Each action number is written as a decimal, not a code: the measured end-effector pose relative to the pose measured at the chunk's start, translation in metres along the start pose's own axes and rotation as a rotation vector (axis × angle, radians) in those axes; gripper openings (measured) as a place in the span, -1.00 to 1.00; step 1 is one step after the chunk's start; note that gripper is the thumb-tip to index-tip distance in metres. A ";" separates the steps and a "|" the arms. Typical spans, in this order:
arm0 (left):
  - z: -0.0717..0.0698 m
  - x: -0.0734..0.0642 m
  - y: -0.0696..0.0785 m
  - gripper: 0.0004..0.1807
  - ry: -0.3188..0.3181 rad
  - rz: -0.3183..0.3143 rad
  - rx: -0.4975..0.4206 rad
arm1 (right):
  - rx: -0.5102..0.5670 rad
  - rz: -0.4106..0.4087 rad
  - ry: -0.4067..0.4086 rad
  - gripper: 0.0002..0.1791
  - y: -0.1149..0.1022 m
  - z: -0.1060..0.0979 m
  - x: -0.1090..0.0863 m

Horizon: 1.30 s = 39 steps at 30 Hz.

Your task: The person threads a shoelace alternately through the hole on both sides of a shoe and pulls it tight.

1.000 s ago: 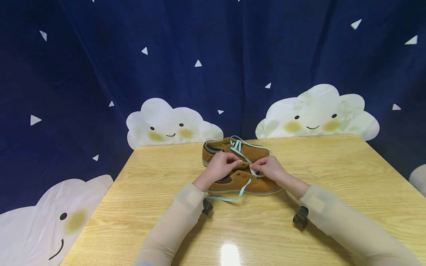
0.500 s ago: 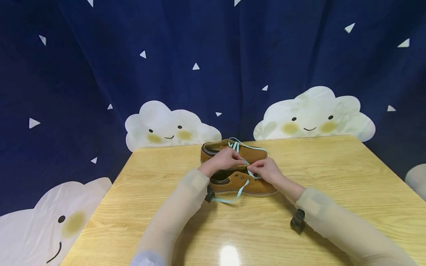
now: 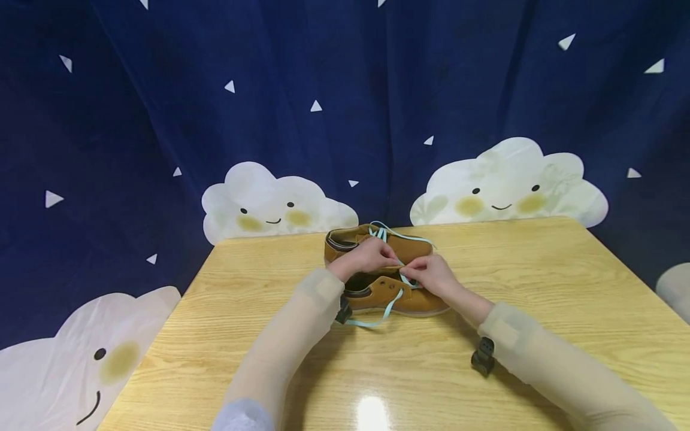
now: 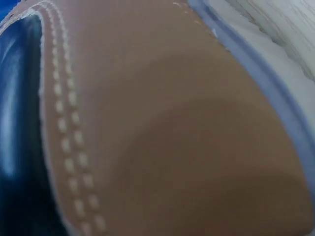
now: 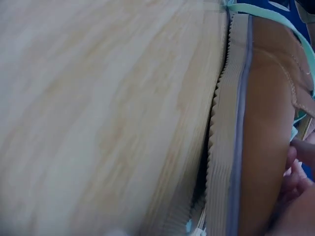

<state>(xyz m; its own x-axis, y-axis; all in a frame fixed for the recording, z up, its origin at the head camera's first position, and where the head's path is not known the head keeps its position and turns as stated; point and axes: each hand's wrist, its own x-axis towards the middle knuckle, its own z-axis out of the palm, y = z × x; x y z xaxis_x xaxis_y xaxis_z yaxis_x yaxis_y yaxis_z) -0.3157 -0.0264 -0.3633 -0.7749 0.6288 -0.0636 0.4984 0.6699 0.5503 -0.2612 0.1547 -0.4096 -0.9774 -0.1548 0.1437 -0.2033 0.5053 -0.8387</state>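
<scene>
- Near brown shoe (image 3: 412, 303): stood on the wooden table (image 3: 539, 287), toe toward the right, its lacing opening under both hands. Its light-blue lace (image 3: 389, 310) left an eyelet on the near side and trailed onto the wood.
- Right hand (image 3: 433, 276): thumb and forefinger were closed in a pinch on the lace above the opening.
- Left hand (image 3: 368, 254): fingers were bent, tips drawn together just beside the right fingertips; whether they gripped lace or shoe edge could not be told.
- Far brown shoe (image 3: 414, 248): lay alongside, just behind, with its own pale-blue lacing (image 3: 382, 234) threaded.
- Obstructions: the left hand and left sleeve (image 3: 293, 335) hid parts of both shoes toward their heels; the right hand covered part of the near toe. A black wrist device (image 3: 343, 311) overlapped the trailing lace.
- Surroundings: a dark-blue curtain (image 3: 345, 143) with smiling clouds hung behind the table.
- Change: relative to one second earlier, the left hand had shifted rightward and the two sets of fingertips lay closer together.
- Views: the left wrist view alone resolved double stitching (image 4: 63, 126) beside a dark collar; the right wrist view, a ridged sole edge (image 5: 219, 164).
</scene>
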 end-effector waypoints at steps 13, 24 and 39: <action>0.003 -0.001 0.000 -0.84 0.070 -0.010 0.009 | -0.278 -0.327 0.062 -0.94 0.001 -0.009 0.006; -0.013 -0.008 -0.012 -0.85 0.348 -0.098 -0.299 | -0.263 -0.298 -0.090 -0.94 -0.003 -0.017 0.015; -0.083 -0.039 -0.048 -0.87 0.718 -0.171 -0.389 | -0.313 -0.318 -0.180 -0.94 -0.010 -0.024 0.024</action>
<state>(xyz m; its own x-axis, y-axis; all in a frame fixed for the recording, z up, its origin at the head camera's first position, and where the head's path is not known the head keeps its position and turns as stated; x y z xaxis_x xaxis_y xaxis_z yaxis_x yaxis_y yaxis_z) -0.3415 -0.1157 -0.3180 -0.9527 0.0384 0.3014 0.2839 0.4664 0.8378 -0.2841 0.1670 -0.3852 -0.8444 -0.4733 0.2509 -0.5247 0.6363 -0.5656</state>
